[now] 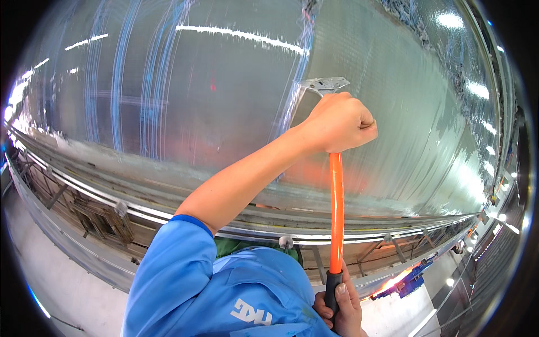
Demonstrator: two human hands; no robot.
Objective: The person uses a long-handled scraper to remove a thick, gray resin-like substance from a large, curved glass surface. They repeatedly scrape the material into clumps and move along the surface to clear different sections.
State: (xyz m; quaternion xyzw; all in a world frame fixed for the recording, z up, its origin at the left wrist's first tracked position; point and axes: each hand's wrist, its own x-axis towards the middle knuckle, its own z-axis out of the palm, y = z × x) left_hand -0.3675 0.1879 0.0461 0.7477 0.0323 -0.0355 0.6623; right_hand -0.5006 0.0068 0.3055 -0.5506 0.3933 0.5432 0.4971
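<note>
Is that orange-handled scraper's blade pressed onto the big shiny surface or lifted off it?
Apparently on it: the scraper blade lies flat against the shiny surface; actual contact cannot be confirmed.

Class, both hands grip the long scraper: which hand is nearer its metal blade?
The left hand, closed around the orange handle just below the metal blade. The right hand holds the black end grip, farthest from the blade.

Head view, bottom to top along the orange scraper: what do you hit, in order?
Right hand on black grip → orange handle → left hand fisted round it → metal blade head against the shiny curved surface.
</note>
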